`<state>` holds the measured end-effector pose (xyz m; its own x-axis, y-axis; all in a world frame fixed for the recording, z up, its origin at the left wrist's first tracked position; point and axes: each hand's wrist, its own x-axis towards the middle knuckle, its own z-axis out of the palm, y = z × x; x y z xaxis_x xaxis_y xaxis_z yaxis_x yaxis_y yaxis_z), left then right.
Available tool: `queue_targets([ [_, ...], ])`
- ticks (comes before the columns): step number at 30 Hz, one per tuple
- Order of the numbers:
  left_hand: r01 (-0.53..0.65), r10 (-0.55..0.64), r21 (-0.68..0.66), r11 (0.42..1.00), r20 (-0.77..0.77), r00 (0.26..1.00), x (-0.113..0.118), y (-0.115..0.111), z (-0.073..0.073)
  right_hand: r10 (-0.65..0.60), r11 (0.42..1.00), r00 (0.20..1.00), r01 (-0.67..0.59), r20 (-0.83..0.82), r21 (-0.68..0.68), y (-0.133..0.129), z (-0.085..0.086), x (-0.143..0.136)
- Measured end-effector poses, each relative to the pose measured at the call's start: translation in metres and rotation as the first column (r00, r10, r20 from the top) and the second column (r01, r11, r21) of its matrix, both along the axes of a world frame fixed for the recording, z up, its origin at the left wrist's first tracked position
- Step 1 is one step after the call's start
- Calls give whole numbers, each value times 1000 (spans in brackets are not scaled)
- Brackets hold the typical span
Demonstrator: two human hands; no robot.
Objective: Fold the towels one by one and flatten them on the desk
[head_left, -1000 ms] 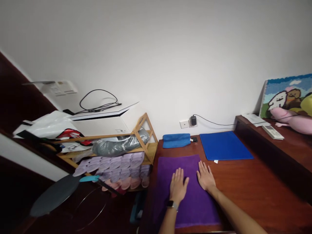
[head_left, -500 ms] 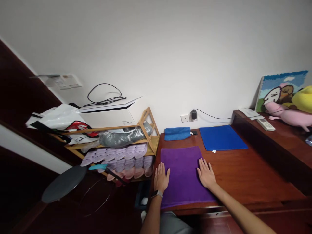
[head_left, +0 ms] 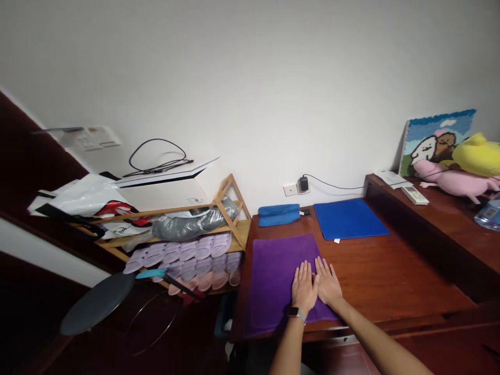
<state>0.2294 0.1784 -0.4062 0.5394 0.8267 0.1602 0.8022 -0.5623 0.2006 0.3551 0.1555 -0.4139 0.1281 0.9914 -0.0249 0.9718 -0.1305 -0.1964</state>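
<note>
Well, in the head view the purple cloth (head_left: 275, 276) is spread out on the reddish-brown counter (head_left: 394, 271), its near edge by the counter's front edge. Both hands lie at about three o'clock from its middle: the left hand (head_left: 304, 287) palm down on the cloth, the right hand (head_left: 328, 286) palm down over its right edge. They touch or nearly touch at the thumbs. The left fingers are straight and nearly together, its thumb angled out; the right fingers are straight and slightly parted. Neither hand has closed on anything.

At twelve o'clock from the cloth is a folded blue cloth (head_left: 278, 215); between one and two sits a flat blue cloth (head_left: 350, 220) with a white tag (head_left: 336, 240) at its near edge. A wooden rack (head_left: 244, 232) with slippers (head_left: 188, 249) stands toward ten.

The purple cloth looks light, thin and limp, with a slightly napped face, so it should be easy to press flat, hard to break, and prone to drag or ruck under a sideways push. It probably won't hold its shape if lifted by one point; the two right corners, at one and five o'clock, seem the soundest places to pinch it.
</note>
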Motion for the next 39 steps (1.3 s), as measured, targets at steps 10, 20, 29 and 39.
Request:
queue_targets([
  [10, -421, 423, 162, 893, 25, 906, -202, 3, -17, -33, 999, 998, 34, -54, 17, 2, 3, 0],
  [20, -432, 435, 172, 885, 22, 900, -200, 2, -16, -25, 996, 998, 30, -61, 78, -59, -7, -5],
  [29, -72, 66, 119, 990, 54, 996, -82, -29, 20, -31, 997, 996, 37, -89, 68, -62, -8, -7],
  [39, -127, 127, -12, 992, -43, 991, -95, -46, -2, 1, 994, 995, 10, -99, 113, -64, -20, -5],
])
